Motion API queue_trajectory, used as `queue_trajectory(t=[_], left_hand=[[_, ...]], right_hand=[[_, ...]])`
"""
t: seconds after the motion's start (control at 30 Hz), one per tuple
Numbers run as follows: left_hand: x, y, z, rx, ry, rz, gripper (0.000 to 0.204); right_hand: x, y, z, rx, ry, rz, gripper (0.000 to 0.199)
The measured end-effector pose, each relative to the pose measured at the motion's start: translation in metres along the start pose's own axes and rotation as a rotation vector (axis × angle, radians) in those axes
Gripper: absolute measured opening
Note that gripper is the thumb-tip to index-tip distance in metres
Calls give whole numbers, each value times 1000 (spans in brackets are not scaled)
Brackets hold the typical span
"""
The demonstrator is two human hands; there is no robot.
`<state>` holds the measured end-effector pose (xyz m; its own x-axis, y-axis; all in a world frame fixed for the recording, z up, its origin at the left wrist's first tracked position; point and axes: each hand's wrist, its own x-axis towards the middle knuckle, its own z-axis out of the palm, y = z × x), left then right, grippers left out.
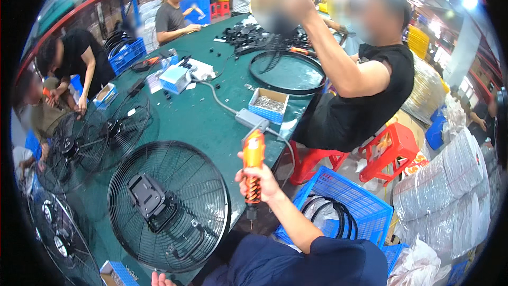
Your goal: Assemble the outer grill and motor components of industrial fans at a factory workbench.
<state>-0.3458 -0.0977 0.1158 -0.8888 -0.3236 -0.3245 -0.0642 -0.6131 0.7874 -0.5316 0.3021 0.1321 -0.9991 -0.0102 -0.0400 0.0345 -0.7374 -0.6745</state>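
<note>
My right hand [260, 182] is closed around an orange electric screwdriver [253, 153]. Its bit points down past the table's front edge, and a cable runs from its top. At the bottom edge, only the fingers of my left hand [161, 279] show, a little apart, with nothing visible in them. A round black fan [169, 206] with a wire grille lies on the green table in front of me. On its hub sits a black rectangular bracket [148, 195]. Beside my left hand stands a small blue-and-white box [117, 274] of small metal parts.
More black fans [69, 148] crowd the left side. A box of screws [269, 103], a grey cable adapter [251, 118] and a black ring [288, 74] lie farther back. At right are a blue crate [365, 201], red stools [391, 148] and a seated co-worker [365, 95] with raised arms.
</note>
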Motion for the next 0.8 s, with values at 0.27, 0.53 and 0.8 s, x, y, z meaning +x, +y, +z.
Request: queue_trajectory(t=[0.27, 0.53, 0.8], left_hand=[[-36, -13, 51, -24, 34, -24, 17], [-35, -50, 92, -91, -252, -271, 21], [-30, -40, 145, 173, -344, -88, 28]], right_hand=[[-13, -14, 22, 348, -244, -172, 30], [-21, -5, 46, 282, -304, -255, 30], [-44, -3, 78, 63, -167, -145, 44]])
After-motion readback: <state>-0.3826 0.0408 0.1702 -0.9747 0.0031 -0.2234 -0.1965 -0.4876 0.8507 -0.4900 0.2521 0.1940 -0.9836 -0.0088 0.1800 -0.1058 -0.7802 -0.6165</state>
